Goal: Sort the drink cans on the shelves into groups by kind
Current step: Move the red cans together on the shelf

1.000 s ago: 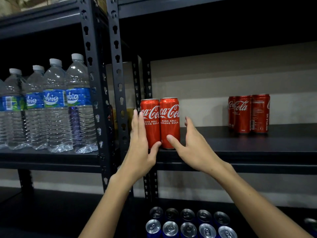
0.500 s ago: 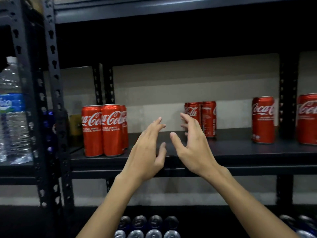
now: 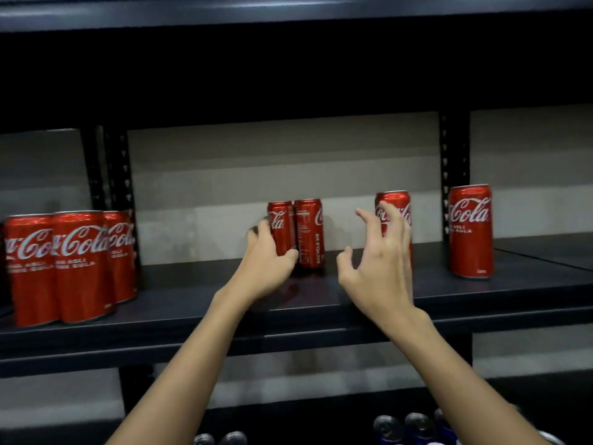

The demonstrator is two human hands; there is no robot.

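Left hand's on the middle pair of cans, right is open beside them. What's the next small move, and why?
Probably close the right hand on the pair's right can. The left hand already wraps the left can, the right hangs open and apart, and the red group stands to the left.

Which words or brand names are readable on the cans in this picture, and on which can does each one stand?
"Coca-Cola" script, partly cut off: the three cans at left.
"ASLI", blurred, under it: same cans.
"RECYCLE ME", vertical: right can of the middle pair.
"la" of the logo: left can of the pair, held by the left hand.
"Cola": far right can; small lines below unreadable.
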